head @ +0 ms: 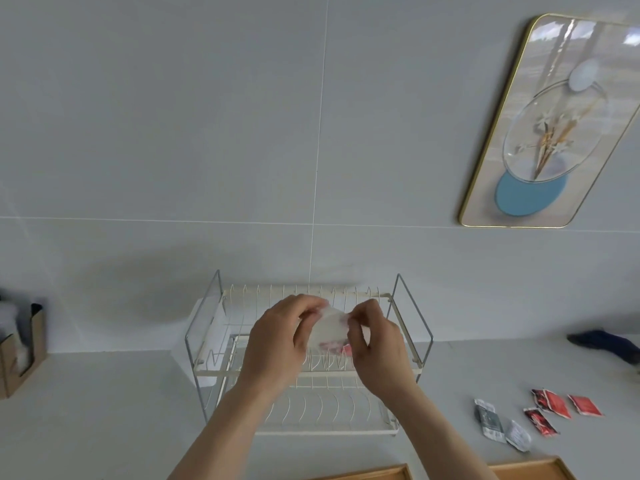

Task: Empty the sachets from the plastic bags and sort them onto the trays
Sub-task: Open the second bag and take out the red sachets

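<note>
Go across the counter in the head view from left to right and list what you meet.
Cardboard box → white dish rack → left hand → plastic bag → right hand → grey and white sachets → red sachets → dark cloth.

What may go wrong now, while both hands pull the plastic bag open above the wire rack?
1. The left hand and right hand hold the bag over the rack, not over the trays; falling sachets may slip through its wires.
2. Loose sachets already lie on the counter; new ones could mix with them.
</note>
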### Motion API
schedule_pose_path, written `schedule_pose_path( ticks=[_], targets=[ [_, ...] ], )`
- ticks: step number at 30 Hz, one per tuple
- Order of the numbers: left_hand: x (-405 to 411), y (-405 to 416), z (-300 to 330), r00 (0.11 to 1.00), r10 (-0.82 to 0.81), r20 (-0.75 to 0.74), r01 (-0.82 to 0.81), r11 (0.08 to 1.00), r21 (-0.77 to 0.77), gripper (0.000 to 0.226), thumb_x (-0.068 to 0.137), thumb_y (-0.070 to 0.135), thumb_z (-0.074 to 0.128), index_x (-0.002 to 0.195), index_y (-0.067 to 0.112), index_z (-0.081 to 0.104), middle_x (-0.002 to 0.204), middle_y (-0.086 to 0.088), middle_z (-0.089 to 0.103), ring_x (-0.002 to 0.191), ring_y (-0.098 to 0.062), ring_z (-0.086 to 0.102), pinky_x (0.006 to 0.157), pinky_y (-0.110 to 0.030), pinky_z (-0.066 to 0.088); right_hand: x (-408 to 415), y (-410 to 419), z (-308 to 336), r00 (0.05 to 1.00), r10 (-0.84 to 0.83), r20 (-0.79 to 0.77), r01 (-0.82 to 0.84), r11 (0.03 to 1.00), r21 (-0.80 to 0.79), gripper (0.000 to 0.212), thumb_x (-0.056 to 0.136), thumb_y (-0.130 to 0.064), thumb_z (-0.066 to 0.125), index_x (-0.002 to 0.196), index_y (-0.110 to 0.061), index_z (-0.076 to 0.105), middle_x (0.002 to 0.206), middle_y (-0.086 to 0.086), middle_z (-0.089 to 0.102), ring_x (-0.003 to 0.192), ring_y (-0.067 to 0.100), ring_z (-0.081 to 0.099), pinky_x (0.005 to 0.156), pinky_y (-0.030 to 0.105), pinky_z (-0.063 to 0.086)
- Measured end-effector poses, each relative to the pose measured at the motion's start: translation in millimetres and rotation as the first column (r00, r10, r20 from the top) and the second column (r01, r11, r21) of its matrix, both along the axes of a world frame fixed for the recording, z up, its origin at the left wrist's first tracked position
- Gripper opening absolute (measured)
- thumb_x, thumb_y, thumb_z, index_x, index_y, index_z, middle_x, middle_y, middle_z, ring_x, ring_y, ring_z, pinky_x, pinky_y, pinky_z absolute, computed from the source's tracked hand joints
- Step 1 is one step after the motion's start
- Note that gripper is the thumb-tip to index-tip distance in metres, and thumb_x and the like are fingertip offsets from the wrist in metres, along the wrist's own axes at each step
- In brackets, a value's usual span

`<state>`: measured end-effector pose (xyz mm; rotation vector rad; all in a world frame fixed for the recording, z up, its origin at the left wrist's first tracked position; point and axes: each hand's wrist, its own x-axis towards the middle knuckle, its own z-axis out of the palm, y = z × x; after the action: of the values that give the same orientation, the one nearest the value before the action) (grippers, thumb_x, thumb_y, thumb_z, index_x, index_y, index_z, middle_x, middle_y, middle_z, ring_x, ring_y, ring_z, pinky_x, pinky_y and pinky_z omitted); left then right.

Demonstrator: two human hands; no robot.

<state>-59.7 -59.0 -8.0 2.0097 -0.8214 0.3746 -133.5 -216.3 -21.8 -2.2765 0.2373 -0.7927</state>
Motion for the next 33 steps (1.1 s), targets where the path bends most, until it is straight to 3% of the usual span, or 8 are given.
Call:
schedule_pose_path(
  ticks=[3,6,10,14,21,26,29,33],
  targets=[
    [-7.7,4.5,17.9,1.0,-0.007,-0.028,0.005,0.998,-0.055,0.02,0.097,0.027,0.061,0.115,0.032,0.068,0.098,0.02,0.07,0.095,0.003,0.066,0.082,-0.014,0.05,-8.7,1.8,21.5,0.998,0.029,0.058,-0.038,0.987,0.158,0.014,0.099,-0.004,0.049,0.088,-0.014,0.05,0.077,-0.006,0.067,0.075,0.013,0.066,0.065,0.032,0.052],
    [-15.6,11.0,29.8,0.986,-0.068,-0.151,0.05,0.992,-0.12,0.014,0.095,0.023,0.063,0.105,0.028,0.072,0.092,0.016,0.074,0.088,-0.002,0.069,0.074,-0.013,0.05,-18.7,3.8,38.1,0.99,0.027,0.139,-0.068,0.954,0.292,0.016,0.097,0.002,0.05,0.086,-0.009,0.052,0.073,0.002,0.069,0.07,0.015,0.067,0.06,0.019,0.05],
    [-27.0,16.8,42.5,0.874,-0.188,-0.447,0.1,0.972,-0.212,0.015,0.095,0.014,0.064,0.096,0.022,0.076,0.085,0.004,0.078,0.07,-0.006,0.069,0.063,-0.017,0.052,-27.8,5.5,44.7,0.99,0.014,0.143,-0.07,0.916,0.395,0.016,0.096,0.003,0.053,0.084,-0.009,0.055,0.071,0.009,0.071,0.07,0.022,0.069,0.059,0.016,0.052],
    [-40.8,25.3,42.2,0.728,-0.279,-0.626,0.118,0.951,-0.287,0.011,0.093,0.015,0.068,0.095,0.016,0.078,0.083,-0.003,0.077,0.065,-0.013,0.066,0.058,-0.024,0.051,-40.4,8.0,34.0,0.994,-0.027,0.107,-0.024,0.896,0.444,0.014,0.094,0.002,0.059,0.085,-0.008,0.062,0.068,0.008,0.072,0.063,0.015,0.069,0.059,0.015,0.052],
    [-66.5,28.9,28.3,0.593,-0.384,-0.708,0.122,0.911,-0.393,0.008,0.087,0.015,0.074,0.091,0.01,0.078,0.08,-0.009,0.076,0.06,-0.019,0.066,0.052,-0.023,0.05,-67.5,16.5,13.7,1.0,-0.007,0.027,-0.008,0.848,0.529,0.009,0.093,-0.006,0.066,0.084,-0.007,0.065,0.069,0.009,0.072,0.063,0.021,0.069,0.062,0.024,0.054],
    [-82.1,32.6,-11.4,0.498,-0.315,-0.808,0.018,0.935,-0.353,0.009,0.085,0.014,0.076,0.088,0.006,0.077,0.076,-0.009,0.075,0.06,-0.018,0.066,0.053,-0.025,0.052,-85.2,30.5,-25.5,0.978,-0.169,-0.121,0.207,0.819,0.536,0.009,0.092,-0.021,0.072,0.083,-0.021,0.069,0.078,-0.005,0.075,0.074,0.018,0.073,0.064,0.031,0.057],
    [-93.3,31.0,-37.0,0.48,-0.237,-0.844,-0.059,0.952,-0.301,0.005,0.085,0.013,0.077,0.084,0.008,0.077,0.075,-0.008,0.076,0.063,-0.015,0.069,0.058,-0.028,0.055,-97.4,46.9,-44.3,0.978,-0.062,-0.201,0.174,0.779,0.602,0.014,0.092,-0.015,0.071,0.078,-0.013,0.069,0.07,0.007,0.074,0.063,0.023,0.071,0.06,0.041,0.06],
    [-104.0,27.5,-59.6,0.487,-0.173,-0.856,-0.093,0.964,-0.247,0.009,0.085,0.014,0.077,0.085,0.006,0.076,0.068,-0.011,0.072,0.059,-0.017,0.066,0.056,-0.028,0.055,-103.2,67.2,-53.3,0.961,0.06,-0.27,0.156,0.688,0.709,0.013,0.094,-0.01,0.068,0.082,-0.005,0.072,0.073,0.014,0.075,0.063,0.024,0.073,0.056,0.039,0.061]
  ],
)
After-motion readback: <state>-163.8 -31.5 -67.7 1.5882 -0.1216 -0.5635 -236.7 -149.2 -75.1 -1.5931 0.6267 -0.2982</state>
